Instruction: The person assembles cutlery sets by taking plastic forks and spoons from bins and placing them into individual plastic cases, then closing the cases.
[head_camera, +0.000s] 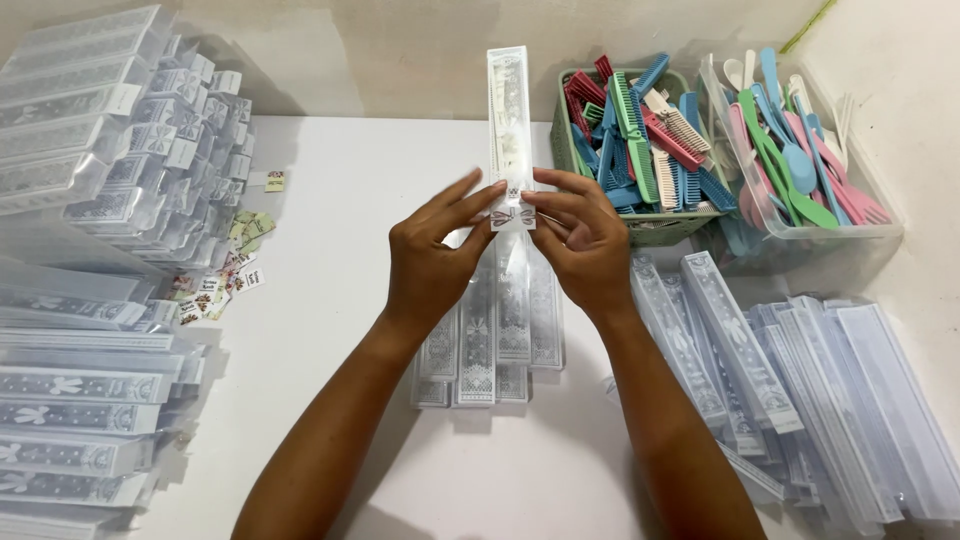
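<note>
Both hands working mid-table. My left hand (432, 262) and right hand (580, 240) are pinching the near end of a long clear sleeve (508, 120) with a white comb inside, fingertips closed on its flap. Empty sleeves (490, 340) lying beneath; basket of coloured combs (640, 130) just right.

I take this for a small packing workplace, perhaps set up in a home: a white table (330, 300) against a plain wall, stacked clear sleeves (90, 400), a green basket (660, 228) of combs (640, 130), a tub (830, 235) of plastic cutlery, loose labels (215, 290).
</note>
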